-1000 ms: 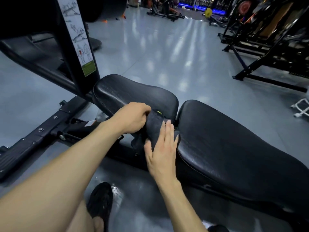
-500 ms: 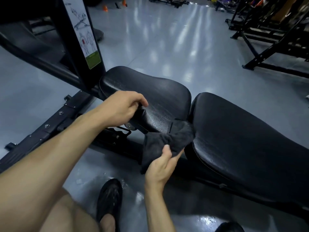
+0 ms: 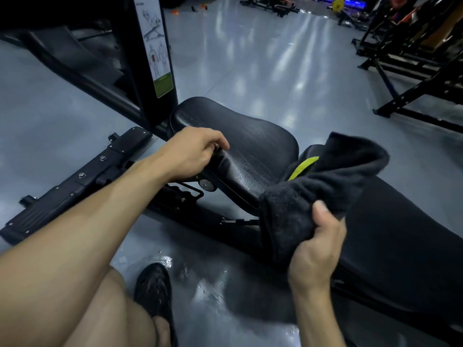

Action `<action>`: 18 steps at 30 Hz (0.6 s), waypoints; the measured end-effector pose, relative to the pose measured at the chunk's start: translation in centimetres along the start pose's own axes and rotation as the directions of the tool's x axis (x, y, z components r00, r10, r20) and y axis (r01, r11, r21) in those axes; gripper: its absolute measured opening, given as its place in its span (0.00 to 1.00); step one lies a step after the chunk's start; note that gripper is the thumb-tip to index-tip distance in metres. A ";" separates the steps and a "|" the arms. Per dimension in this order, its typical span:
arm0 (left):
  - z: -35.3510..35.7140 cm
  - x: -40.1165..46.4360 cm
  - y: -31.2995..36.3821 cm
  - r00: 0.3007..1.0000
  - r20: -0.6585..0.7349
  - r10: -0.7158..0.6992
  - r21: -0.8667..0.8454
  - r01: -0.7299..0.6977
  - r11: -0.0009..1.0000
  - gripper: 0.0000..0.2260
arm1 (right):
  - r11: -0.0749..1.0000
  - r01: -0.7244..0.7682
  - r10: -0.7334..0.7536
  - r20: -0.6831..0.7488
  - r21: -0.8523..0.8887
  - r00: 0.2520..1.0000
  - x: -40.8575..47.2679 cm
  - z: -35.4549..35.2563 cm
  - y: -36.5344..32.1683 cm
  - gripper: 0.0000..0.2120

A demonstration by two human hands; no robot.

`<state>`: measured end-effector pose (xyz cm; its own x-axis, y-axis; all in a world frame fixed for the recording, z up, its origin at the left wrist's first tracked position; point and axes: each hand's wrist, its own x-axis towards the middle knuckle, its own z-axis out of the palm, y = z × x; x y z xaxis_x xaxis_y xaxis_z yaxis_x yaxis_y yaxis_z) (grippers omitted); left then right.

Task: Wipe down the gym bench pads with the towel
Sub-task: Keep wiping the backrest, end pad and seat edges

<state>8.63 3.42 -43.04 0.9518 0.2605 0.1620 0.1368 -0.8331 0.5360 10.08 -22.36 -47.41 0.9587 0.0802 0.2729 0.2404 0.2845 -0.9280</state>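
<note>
A glossy grey gym floor [image 3: 263, 58] stretches back under streaked light reflections, with black steel racks [image 3: 413, 61] standing along the right and more machines far off at the top. Near the bottom the floor is wet and shiny beside a black shoe [image 3: 154, 294]. A black upright post [image 3: 140, 58] carries a white instruction sticker [image 3: 156, 43] with line drawings and a green band at its foot; a bolted black base rail [image 3: 75, 181] runs low toward the left. The bench has two padded parts in black, finely grained leather-like covering: a smaller rounded seat pad [image 3: 250, 146], raised at an angle, and a long back pad [image 3: 400, 234] beside it on the right, with a narrow gap between them. The left hand [image 3: 193, 154] curls its fingers around the near left edge of the seat pad, gripping it. The right hand [image 3: 318, 249] clutches a dark, fluffy terry towel [image 3: 325, 181], thumb pressed on top; the cloth bunches up over the near end of the back pad, by the gap, showing a yellow-green tag [image 3: 302, 167].
</note>
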 end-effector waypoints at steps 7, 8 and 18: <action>-1.3 -0.6 -1.5 0.993 -0.110 -0.045 -0.008 0.044 0.999 0.17 | 0.327 0.663 0.087 0.720 -0.674 0.689 3.3 1.1 3.6 0.36; -1.6 -0.6 -2.0 0.991 -0.124 -0.053 -0.009 0.052 0.999 0.17 | 0.186 0.731 0.088 0.752 -0.656 0.653 3.0 0.9 4.7 0.38; -3.6 -2.8 -9.4 0.964 -0.197 -0.179 -0.038 0.175 0.984 0.18 | -0.096 0.667 -0.055 0.673 -0.738 0.737 2.8 4.3 7.8 0.47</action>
<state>3.68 12.30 -45.58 0.8387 0.4968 0.2233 0.2911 -0.7553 0.5872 14.01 -15.83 -52.80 0.5912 0.6869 0.4226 0.7290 -0.6793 0.0843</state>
